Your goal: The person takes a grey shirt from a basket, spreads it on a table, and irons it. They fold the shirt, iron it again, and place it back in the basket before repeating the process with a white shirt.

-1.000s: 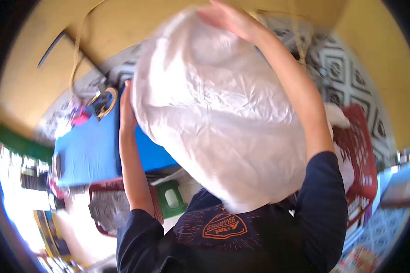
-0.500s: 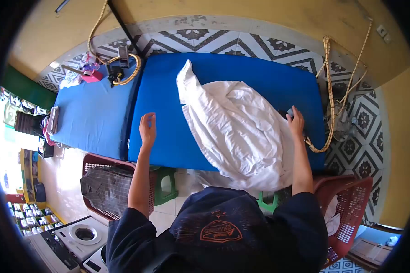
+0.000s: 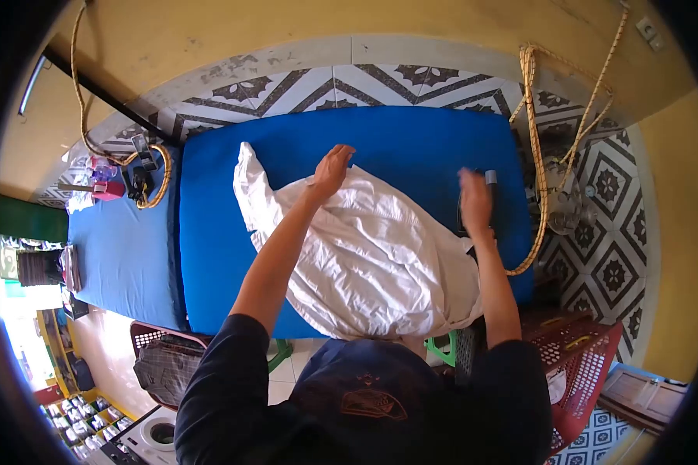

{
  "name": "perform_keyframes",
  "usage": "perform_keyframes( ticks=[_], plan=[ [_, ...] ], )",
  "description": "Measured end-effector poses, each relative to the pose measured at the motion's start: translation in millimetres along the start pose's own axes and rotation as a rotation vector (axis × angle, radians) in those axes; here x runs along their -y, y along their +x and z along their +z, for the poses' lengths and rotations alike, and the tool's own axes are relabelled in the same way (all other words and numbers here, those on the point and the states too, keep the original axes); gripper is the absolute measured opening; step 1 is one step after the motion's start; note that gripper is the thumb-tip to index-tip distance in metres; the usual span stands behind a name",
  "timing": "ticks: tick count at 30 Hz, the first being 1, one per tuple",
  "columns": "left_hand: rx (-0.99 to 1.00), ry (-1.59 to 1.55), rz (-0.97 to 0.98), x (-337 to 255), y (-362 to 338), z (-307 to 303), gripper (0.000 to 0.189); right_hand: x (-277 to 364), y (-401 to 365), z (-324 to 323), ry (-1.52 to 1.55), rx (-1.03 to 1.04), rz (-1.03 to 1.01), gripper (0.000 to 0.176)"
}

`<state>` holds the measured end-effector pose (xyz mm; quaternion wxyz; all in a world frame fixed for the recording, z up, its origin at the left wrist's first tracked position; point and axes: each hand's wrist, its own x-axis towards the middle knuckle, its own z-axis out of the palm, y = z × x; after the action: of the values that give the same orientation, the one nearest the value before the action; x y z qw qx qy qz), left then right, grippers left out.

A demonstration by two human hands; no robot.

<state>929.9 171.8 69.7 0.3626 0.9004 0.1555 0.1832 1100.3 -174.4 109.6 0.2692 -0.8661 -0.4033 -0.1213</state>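
A crumpled white garment (image 3: 372, 256), perhaps a shirt, lies across the blue padded table (image 3: 225, 256). One narrow end of it points to the far left. My left hand (image 3: 332, 174) is over the garment's far edge, its fingers stretched toward the right with no clear grip on the cloth. Beside the garment's right side, my right hand (image 3: 475, 203) is raised with its fingers up, smeared by motion. A dark appliance with a grey top, which looks like an iron (image 3: 492, 180), stands just right of that hand, partly hidden by it.
A yellow cord (image 3: 541, 186) hangs at the table's right end. On the lighter blue table (image 3: 124, 248) at left lie a coiled cord (image 3: 165, 182) and a pink object (image 3: 108, 190). Red baskets stand below, at left (image 3: 151, 335) and right (image 3: 589, 380).
My left hand has moved right, from bare blue cloth to the garment's far edge. My right hand has shifted off the iron to its left. The view has turned slightly right.
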Motion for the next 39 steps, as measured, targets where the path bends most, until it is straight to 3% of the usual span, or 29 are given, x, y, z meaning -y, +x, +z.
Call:
perform_keyframes(
  ticks=[2, 4, 5, 6, 7, 9, 11, 13, 14, 16, 17, 20, 21, 23, 25, 26, 27, 28, 29, 30, 31, 32, 33, 34, 37, 38, 39],
  plan=[
    [0.042, 0.045, -0.078, 28, 7, 27, 0.031, 7, -47, 30, 0.204, 0.337, 0.180, 0.024],
    [0.027, 0.176, -0.156, 57, 0, 59, 0.053, 15, -95, 39, -0.172, 0.241, -0.023, 0.023],
    [0.235, 0.388, -0.094, 68, -7, 65, 0.082, 14, -102, 39, -0.172, 0.231, -0.030, 0.023],
    [0.552, 0.277, -0.308, 35, -9, 39, 0.076, 11, -107, 38, -0.126, 0.387, 0.127, 0.021],
    [0.661, 0.287, -0.251, 30, -8, 27, 0.070, 8, -113, 37, -0.073, 0.545, 0.289, 0.019],
    [0.797, 0.305, -0.183, 24, -28, 6, 0.064, 23, -102, 9, 0.054, 0.450, 0.221, 0.018],
    [0.446, 0.128, 0.044, -4, -55, -55, 0.054, 57, -71, -49, 0.159, 0.403, 0.122, 0.020],
    [0.383, -0.120, 0.042, -48, -87, -130, 0.039, 99, -51, -100, 0.252, 0.429, 0.072, 0.027],
    [0.423, -0.051, -0.007, -77, -102, -172, 0.034, 122, -45, -125, 0.257, 0.421, 0.053, 0.027],
    [0.174, -0.026, 0.025, -122, -142, -244, 0.019, 170, -38, -171, 0.239, 0.438, 0.064, 0.034],
    [-0.031, -0.001, 0.259, -139, -163, -274, 0.017, 196, -37, -197, 0.290, 0.452, 0.015, 0.035],
    [-0.373, 0.141, 0.347, -209, -231, -342, 0.012, 248, -53, -249, 0.194, 0.512, -0.188, 0.036],
    [-0.397, 0.154, 0.339, -229, -258, -357, 0.012, 257, -59, -259, 0.188, 0.541, -0.150, 0.036],
    [-0.508, 0.061, 0.054, -261, -314, -380, 0.012, 272, -67, -290, 0.285, 0.515, -0.115, 0.039],
    [-0.714, 0.112, 0.427, -277, -354, -400, 0.009, 282, -85, -333, 0.450, 0.437, -0.090, 0.041],
    [-0.713, -0.047, 0.327, -289, -380, -414, 0.008, 285, -98, -355, 0.504, 0.413, -0.063, 0.040],
    [-0.731, -0.024, 0.486, -301, -396, -427, 0.008, 289, -113, -376, 0.551, 0.311, -0.111, 0.040],
    [-0.766, 0.059, 0.524, -312, -411, -440, 0.021, 289, -129, -395, 0.595, 0.206, -0.158, 0.040],
    [-0.745, -0.059, 0.590, -319, -425, -454, 0.022, 273, -140, -413, 0.715, 0.112, -0.282, 0.047],
    [-0.674, -0.252, 0.663, -321, -436, -473, 0.020, 248, -150, -432, 0.835, 0.017, -0.404, 0.056],
    [-0.455, -0.082, 0.850, -327, -440, -506, 0.020, 218, -167, -456, 1.023, -0.143, -0.326, 0.069],
    [0.042, -0.420, 0.795, -347, -435, -535, 0.015, 209, -177, -471, 1.205, -0.306, -0.237, 0.082],
    [0.333, -0.600, 0.637, -339, -430, -576, 0.019, 195, -180, -475, 1.203, -0.304, -0.230, 0.082],
    [0.338, -0.606, 0.636, -336, -422, -572, 0.019, 193, -177, -476, 1.184, -0.315, -0.193, 0.081],
    [-0.297, -0.366, 0.516, -310, -387, -522, 0.016, 189, -143, -475, 1.123, -0.346, -0.081, 0.077],
    [-0.505, -0.279, 0.465, -291, -374, -505, 0.016, 177, -121, -448, 1.140, -0.185, -0.056, 0.062],
    [-0.468, -0.134, 0.100, -258, -356, -488, 0.018, 200, -103, -398, 1.141, -0.128, -0.044, 0.046]
  ],
)
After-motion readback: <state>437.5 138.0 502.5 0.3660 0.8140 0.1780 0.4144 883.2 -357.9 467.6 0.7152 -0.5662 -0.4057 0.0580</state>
